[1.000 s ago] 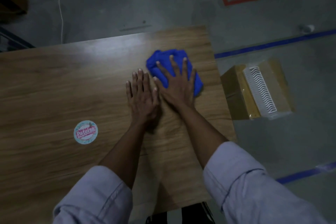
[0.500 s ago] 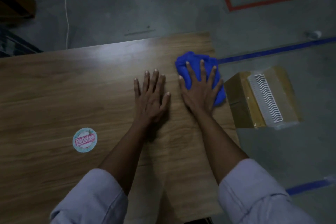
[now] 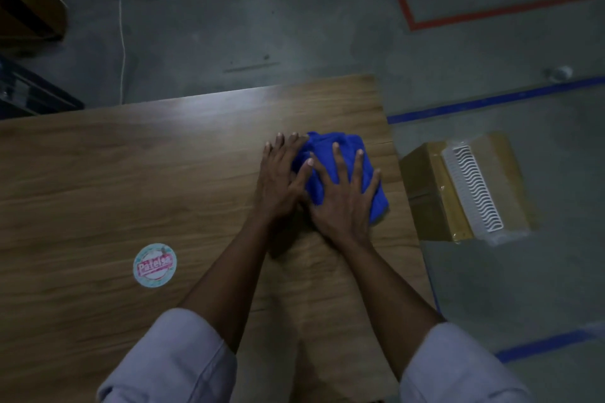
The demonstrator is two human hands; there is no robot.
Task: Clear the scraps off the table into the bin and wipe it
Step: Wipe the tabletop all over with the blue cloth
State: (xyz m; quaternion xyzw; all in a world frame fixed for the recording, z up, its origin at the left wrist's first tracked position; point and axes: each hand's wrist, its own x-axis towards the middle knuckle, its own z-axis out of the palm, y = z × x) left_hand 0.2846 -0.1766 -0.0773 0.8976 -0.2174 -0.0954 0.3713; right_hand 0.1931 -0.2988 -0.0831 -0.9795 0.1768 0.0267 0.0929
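While the wiping step is judged to be in hand, how are the hands found? (Obs. 1)

Right hand (image 3: 343, 203) is laid flat on the blue cloth (image 3: 343, 144), fingers straight and spread wide; nothing is gripped. Left hand (image 3: 281, 183) is also laid flat, fingers straight and close together, against the cloth's left edge, and the right thumb is crossed over it. Cloth is bunched near the right edge of the desk (image 3: 131, 173), toward the far corner. (Obs. 2)

How is the stroke best done? (Obs. 1)

Judgement only. Pressure is best spread through the whole palm, so that the bunch is not rolled over itself. More surface would be covered per pass if the cloth were flattened. Strokes are best overlapped and run toward one edge. The cloth should be stopped short of that edge, since it could be pushed off onto the floor (image 3: 327, 42). The round sticker (image 3: 155, 265) is to be wiped over, not picked at; whether it counts as a scrap cannot be told. (Obs. 2)

Counts? (Obs. 1)

Hands, two. Cloth, one. Sticker, one. Loose scraps on the part of the desk in view, none seen. On the floor beside the desk, one cardboard box (image 3: 422, 193) with one white slatted piece (image 3: 471, 186) on it; whether this is the bin cannot be told. (Obs. 2)
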